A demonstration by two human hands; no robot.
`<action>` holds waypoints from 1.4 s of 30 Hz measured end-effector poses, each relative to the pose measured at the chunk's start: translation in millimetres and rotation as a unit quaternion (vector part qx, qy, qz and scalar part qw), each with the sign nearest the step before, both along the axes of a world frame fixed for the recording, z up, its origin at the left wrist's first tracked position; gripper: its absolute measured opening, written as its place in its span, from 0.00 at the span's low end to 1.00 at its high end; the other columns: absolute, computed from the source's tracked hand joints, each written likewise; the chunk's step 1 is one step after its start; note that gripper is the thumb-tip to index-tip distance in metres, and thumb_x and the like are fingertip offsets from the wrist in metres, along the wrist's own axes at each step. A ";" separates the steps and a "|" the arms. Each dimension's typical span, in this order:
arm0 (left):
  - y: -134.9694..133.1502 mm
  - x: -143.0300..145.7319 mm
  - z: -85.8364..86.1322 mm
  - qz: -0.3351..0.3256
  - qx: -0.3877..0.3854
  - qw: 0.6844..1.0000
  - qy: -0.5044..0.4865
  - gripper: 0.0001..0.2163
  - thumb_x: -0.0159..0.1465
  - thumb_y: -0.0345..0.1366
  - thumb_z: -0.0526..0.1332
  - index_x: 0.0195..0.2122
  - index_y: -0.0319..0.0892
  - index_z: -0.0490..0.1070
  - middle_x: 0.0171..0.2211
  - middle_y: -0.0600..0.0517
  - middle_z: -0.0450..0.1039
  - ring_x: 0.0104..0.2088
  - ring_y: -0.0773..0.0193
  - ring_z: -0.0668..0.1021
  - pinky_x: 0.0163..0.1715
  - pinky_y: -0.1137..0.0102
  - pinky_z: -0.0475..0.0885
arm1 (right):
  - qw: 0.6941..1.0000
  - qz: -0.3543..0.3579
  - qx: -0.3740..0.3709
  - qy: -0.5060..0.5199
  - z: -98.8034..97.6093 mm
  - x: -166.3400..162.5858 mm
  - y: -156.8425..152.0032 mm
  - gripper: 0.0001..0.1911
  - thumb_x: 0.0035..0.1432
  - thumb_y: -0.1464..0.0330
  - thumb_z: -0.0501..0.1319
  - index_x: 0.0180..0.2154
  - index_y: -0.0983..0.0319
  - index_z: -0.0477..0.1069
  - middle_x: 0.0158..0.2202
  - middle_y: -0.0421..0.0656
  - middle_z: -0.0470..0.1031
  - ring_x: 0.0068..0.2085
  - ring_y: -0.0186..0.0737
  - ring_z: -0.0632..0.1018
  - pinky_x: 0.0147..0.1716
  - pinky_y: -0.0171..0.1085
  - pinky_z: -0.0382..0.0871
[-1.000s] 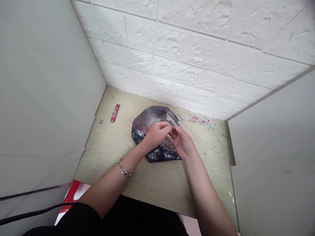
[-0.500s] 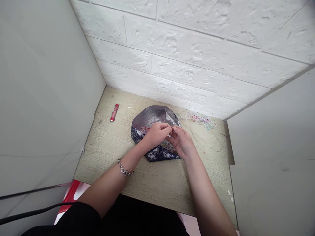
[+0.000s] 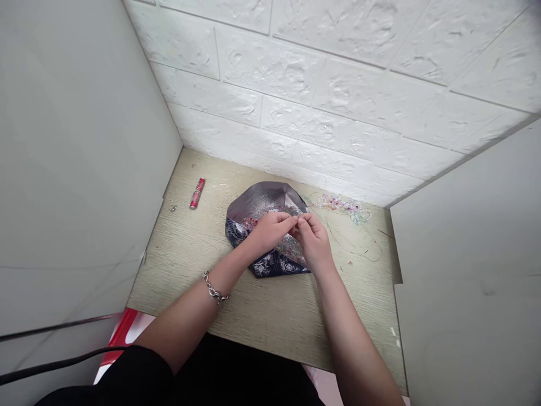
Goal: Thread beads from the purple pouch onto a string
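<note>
Both hands meet above an open bag (image 3: 270, 264), dark blue with a white pattern outside and silvery inside. Many small coloured beads (image 3: 291, 248) lie in it. Thumb and fingers of my left hand (image 3: 274, 228) are pinched together, the fingertips close to those of the right. My right hand (image 3: 315, 242) is pinched too, its fingers curled. Whatever sits between the fingertips is too small to make out. A chain bracelet (image 3: 215, 288) circles my left wrist.
At the back right lie strung beads (image 3: 346, 207) and loose thin thread (image 3: 374, 254). A red tube-like roll (image 3: 197, 193) rests at the back left, with a small metallic bit (image 3: 173, 208) nearby. A white brick-pattern wall (image 3: 291, 113) and side panels enclose the table (image 3: 270, 321).
My right hand has turned, its fingers now more curled and its back more toward me. The left hand has barely shifted; the bag stays in place.
</note>
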State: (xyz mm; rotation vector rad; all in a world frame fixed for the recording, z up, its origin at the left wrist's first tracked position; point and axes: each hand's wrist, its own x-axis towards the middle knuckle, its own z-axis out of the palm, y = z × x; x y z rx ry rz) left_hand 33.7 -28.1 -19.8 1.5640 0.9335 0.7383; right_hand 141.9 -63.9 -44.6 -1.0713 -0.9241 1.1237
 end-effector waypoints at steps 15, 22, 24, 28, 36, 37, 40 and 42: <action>1.8 1.4 -0.2 -0.054 -0.125 0.989 -0.055 0.12 0.53 0.41 0.52 0.18 0.39 0.55 0.14 0.60 0.51 0.13 0.78 0.53 0.13 0.76 0.48 | 0.944 -0.104 0.084 -0.300 4.0 -1.1 -3.5 0.06 0.54 0.68 0.48 0.28 0.61 0.61 0.30 0.40 0.63 0.34 0.34 0.66 0.36 0.35 0.59; 0.0 0.6 1.3 -0.042 -0.130 0.989 -0.063 0.05 0.51 0.33 0.52 0.21 0.39 0.59 0.16 0.59 0.58 0.12 0.79 0.57 0.13 0.78 0.51 | 0.998 -0.036 0.000 -0.050 0.2 1.4 -0.9 0.12 0.53 0.59 0.50 0.25 0.61 0.60 0.23 0.37 0.62 0.24 0.30 0.65 0.23 0.32 0.59; 0.3 0.9 0.4 -0.033 -0.118 0.991 -0.058 0.04 0.51 0.33 0.52 0.21 0.39 0.60 0.15 0.59 0.57 0.12 0.79 0.56 0.13 0.78 0.51 | 0.999 -0.048 -0.013 0.007 0.8 1.9 -0.4 0.16 0.52 0.57 0.50 0.21 0.61 0.59 0.22 0.36 0.61 0.22 0.29 0.64 0.20 0.31 0.57; -0.7 1.7 1.2 -0.019 -0.083 0.996 -0.042 0.04 0.50 0.33 0.53 0.22 0.38 0.62 0.15 0.59 0.57 0.14 0.78 0.57 0.14 0.78 0.51 | 0.990 -0.049 -0.033 0.128 4.9 1.6 -0.3 0.15 0.49 0.57 0.54 0.21 0.62 0.59 0.23 0.36 0.61 0.23 0.28 0.65 0.19 0.29 0.57; -4.0 1.0 6.6 -0.020 -0.030 0.999 -0.036 0.06 0.52 0.35 0.54 0.26 0.38 0.65 0.18 0.58 0.60 0.16 0.77 0.59 0.16 0.78 0.55 | 0.973 0.009 -0.055 0.223 5.3 4.3 -0.3 0.04 0.46 0.68 0.60 0.26 0.61 0.67 0.26 0.36 0.67 0.28 0.28 0.69 0.28 0.30 0.64; -4.2 0.9 6.7 -0.025 -0.026 0.999 -0.038 0.06 0.53 0.36 0.54 0.26 0.38 0.64 0.17 0.58 0.59 0.15 0.77 0.59 0.16 0.78 0.55 | 0.971 0.010 -0.057 0.231 4.8 4.8 0.0 0.03 0.46 0.68 0.60 0.26 0.61 0.67 0.26 0.36 0.68 0.29 0.28 0.69 0.29 0.31 0.64; -4.8 0.6 5.8 -0.036 -0.025 0.998 -0.039 0.08 0.55 0.38 0.52 0.27 0.39 0.63 0.16 0.59 0.57 0.13 0.78 0.59 0.13 0.78 0.55 | 0.967 0.006 -0.061 0.246 3.8 5.7 0.7 0.03 0.45 0.69 0.60 0.27 0.61 0.69 0.26 0.36 0.69 0.30 0.29 0.71 0.32 0.32 0.65; -5.3 0.4 4.9 -0.034 -0.029 0.998 -0.038 0.08 0.55 0.39 0.52 0.28 0.39 0.62 0.16 0.59 0.57 0.12 0.78 0.60 0.12 0.79 0.55 | 0.968 0.004 -0.060 0.246 3.4 6.0 0.9 0.03 0.45 0.69 0.60 0.27 0.61 0.69 0.26 0.37 0.70 0.31 0.29 0.71 0.33 0.32 0.65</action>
